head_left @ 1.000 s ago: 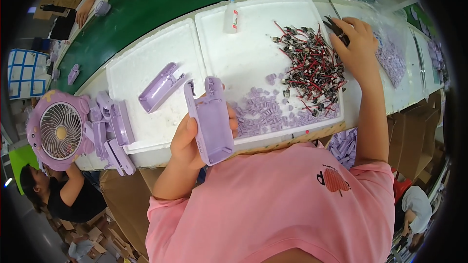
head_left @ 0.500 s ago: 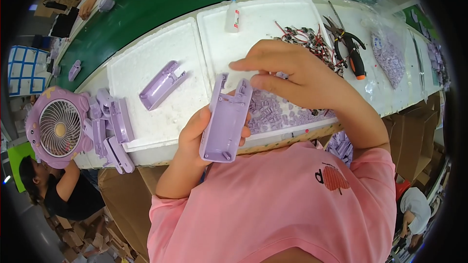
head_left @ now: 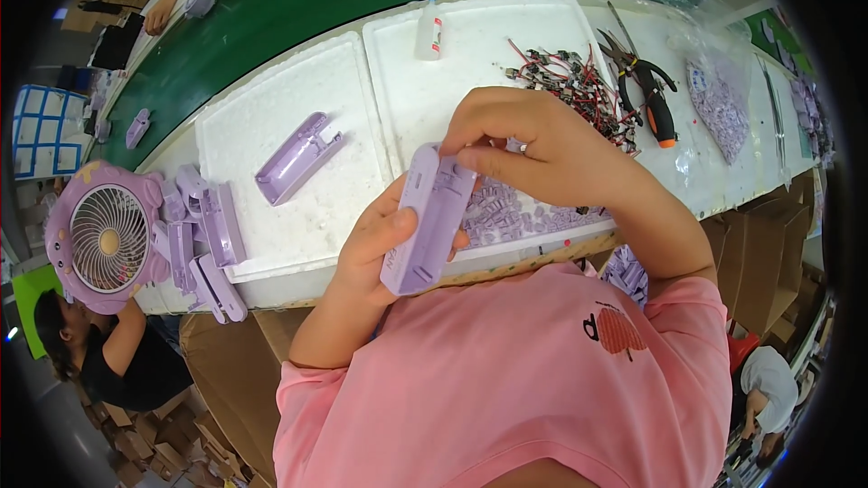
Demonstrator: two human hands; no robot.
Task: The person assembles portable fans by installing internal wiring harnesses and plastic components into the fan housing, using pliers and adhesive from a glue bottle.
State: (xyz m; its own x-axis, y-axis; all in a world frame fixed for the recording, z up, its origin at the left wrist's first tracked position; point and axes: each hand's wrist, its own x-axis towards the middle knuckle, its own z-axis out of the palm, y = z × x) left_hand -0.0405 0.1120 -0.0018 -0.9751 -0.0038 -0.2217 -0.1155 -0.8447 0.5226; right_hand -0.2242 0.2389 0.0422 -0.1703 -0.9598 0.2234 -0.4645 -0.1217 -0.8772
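Note:
My left hand (head_left: 372, 237) is wrapped round a light purple plastic housing (head_left: 436, 230), an open, hollow shell tilted so that its outer left wall shows. The fingers of my right hand (head_left: 542, 143) are closed together at the shell's upper end, touching it. Whatever they may pinch is hidden behind the fingertips. A similar purple housing (head_left: 297, 163) lies on the white foam board to the left. Under and beside my right hand are many small purple plastic parts (head_left: 497, 217). Beyond it sits a heap of small circuit boards with red and black wires (head_left: 579, 81).
A glue bottle (head_left: 429, 32) stands at the back. Pliers (head_left: 646, 90) and a bag of small parts (head_left: 719, 104) lie at the right. A purple fan (head_left: 108, 239) and more housings (head_left: 208, 235) crowd the left. A green conveyor belt (head_left: 316, 0) runs behind; co-workers are nearby.
My right hand has moved down and left onto the shell's upper end, its fingers closing. The housing has turned in my left hand, showing its outer side wall.

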